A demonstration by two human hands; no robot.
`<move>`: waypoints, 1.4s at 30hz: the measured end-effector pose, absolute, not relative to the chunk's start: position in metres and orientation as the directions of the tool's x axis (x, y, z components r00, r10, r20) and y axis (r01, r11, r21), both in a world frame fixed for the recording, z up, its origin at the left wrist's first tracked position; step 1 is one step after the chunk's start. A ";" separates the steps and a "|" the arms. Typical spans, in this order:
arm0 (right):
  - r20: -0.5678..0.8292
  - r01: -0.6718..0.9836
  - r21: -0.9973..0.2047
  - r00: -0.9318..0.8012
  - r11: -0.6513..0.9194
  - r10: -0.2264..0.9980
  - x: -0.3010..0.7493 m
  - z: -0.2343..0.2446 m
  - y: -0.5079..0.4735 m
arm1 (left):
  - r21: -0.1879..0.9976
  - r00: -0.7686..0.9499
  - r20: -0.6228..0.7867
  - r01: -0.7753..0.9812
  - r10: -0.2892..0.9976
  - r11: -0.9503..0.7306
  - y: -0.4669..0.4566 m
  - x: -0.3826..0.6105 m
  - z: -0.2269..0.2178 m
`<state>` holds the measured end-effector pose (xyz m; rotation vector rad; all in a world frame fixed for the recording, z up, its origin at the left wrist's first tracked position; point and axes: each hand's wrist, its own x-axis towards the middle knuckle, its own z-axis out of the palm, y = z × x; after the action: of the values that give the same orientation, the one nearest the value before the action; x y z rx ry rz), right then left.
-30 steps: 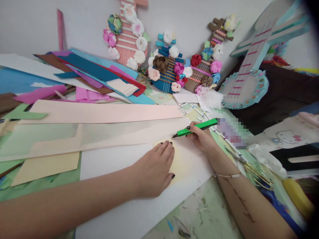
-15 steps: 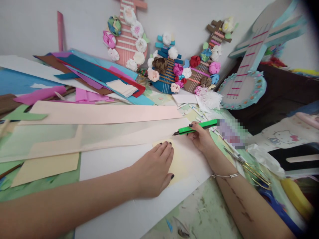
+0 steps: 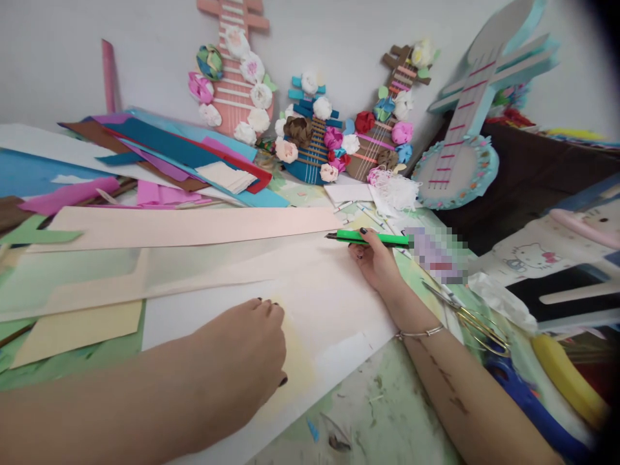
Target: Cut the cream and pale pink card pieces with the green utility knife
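While the right hand (image 3: 380,268) holds the cutter (image 3: 347,236) toward the table's (image 3: 361,403) far edge, blade pointing left, long axis side to side, the left hand (image 3: 245,352) is curled over the sheet (image 3: 341,354), grip unclear.

Soft light, dark upper-right corner

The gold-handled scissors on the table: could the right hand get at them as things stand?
Probably, though the right hand would likely need to put down the green tool first; the gold-handled scissors lie nearby, with nothing visibly covering them.
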<state>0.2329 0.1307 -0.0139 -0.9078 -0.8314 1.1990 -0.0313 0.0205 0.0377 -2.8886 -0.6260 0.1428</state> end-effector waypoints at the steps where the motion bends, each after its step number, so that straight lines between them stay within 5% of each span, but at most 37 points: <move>1: 0.057 -0.403 -0.907 0.181 0.127 0.982 0.233 -0.014 0.131 | -0.177 0.897 -0.087 0.415 0.434 -0.893 0.023 -0.029 0.040; 11: 0.142 -0.423 -0.869 0.288 0.259 0.947 0.233 -0.015 0.133 | -0.094 0.903 0.174 0.413 0.393 -0.906 0.040 0.011 0.007; 20: 0.171 -0.398 -0.864 0.346 0.309 0.923 0.233 -0.014 0.134 | -0.204 0.895 0.391 0.310 0.213 -0.928 0.053 0.016 -0.008; 28: 0.166 -0.468 -0.806 0.409 0.362 0.897 0.236 0.000 0.135 | 0.006 0.774 0.555 0.364 0.305 -0.932 0.062 0.012 -0.013; 42: 0.222 -0.434 -0.774 0.498 0.462 0.839 0.256 0.022 0.136 | 0.411 0.616 0.497 0.454 0.612 -0.791 0.067 0.014 -0.014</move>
<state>0.2557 0.1361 0.0219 -0.7137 -0.6534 0.8544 0.0145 0.0669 -0.0138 -3.0403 -1.0216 -1.0934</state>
